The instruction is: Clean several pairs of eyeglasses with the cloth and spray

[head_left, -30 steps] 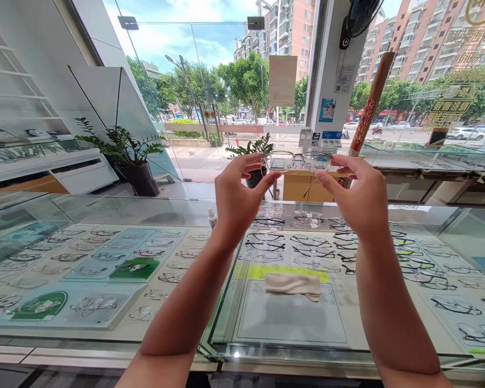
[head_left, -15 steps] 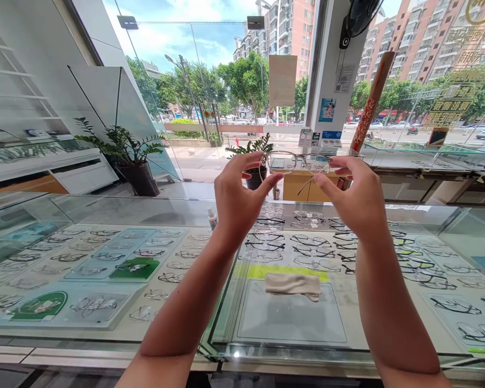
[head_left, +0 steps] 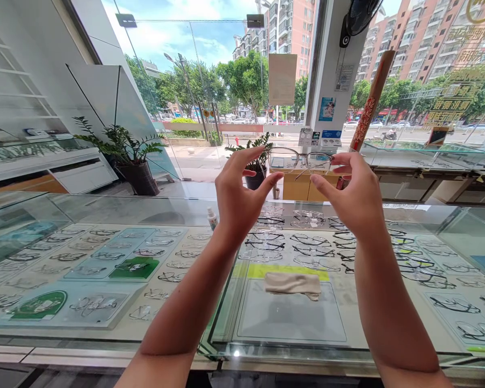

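Observation:
A pair of thin-framed eyeglasses (head_left: 299,157) is held up in the air between my two hands, above the far edge of the glass counter. My left hand (head_left: 242,186) grips its left side with fingertips at the frame and the thumb below. At the right side of the frame, the fingers of my right hand (head_left: 353,191) are closed on it, thumb low near the lens. Below, on the counter's clear mat (head_left: 291,320), lies a folded beige cloth (head_left: 292,283), touched by neither hand.
The glass display counter (head_left: 222,328) holds rows of eyeglasses on both sides. A small spray bottle (head_left: 212,218) stands left of my left wrist. Beyond are potted plants (head_left: 139,175), a wooden cabinet (head_left: 297,186) and large windows facing a street.
The eyeglasses have tilted slightly and risen a little on their left side. My right thumb has shifted slightly left. Both hands keep their hold.

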`<move>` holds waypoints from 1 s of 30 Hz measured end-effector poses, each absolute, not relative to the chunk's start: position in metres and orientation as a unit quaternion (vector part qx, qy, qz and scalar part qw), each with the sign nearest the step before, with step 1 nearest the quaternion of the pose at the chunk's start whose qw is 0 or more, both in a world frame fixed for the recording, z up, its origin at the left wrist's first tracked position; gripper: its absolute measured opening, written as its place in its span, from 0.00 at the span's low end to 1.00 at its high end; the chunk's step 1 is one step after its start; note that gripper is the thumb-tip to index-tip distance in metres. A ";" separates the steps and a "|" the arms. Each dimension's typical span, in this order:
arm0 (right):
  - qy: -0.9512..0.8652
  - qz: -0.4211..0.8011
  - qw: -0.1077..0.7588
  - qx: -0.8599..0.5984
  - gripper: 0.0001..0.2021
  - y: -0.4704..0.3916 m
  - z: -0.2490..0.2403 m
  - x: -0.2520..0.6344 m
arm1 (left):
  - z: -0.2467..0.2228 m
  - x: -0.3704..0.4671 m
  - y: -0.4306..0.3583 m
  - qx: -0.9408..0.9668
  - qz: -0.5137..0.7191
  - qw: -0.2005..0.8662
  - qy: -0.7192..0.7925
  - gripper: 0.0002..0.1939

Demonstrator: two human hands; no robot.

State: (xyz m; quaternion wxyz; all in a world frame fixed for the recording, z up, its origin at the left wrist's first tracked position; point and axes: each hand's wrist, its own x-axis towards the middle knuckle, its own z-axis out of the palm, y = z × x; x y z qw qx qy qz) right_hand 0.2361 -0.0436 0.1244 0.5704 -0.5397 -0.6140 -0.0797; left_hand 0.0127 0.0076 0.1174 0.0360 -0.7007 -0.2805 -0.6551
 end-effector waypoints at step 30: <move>-0.606 -0.124 0.579 -0.531 0.26 -0.041 0.120 0.235 | 0.103 0.026 0.023 -0.697 -0.674 0.046 -0.242 0.27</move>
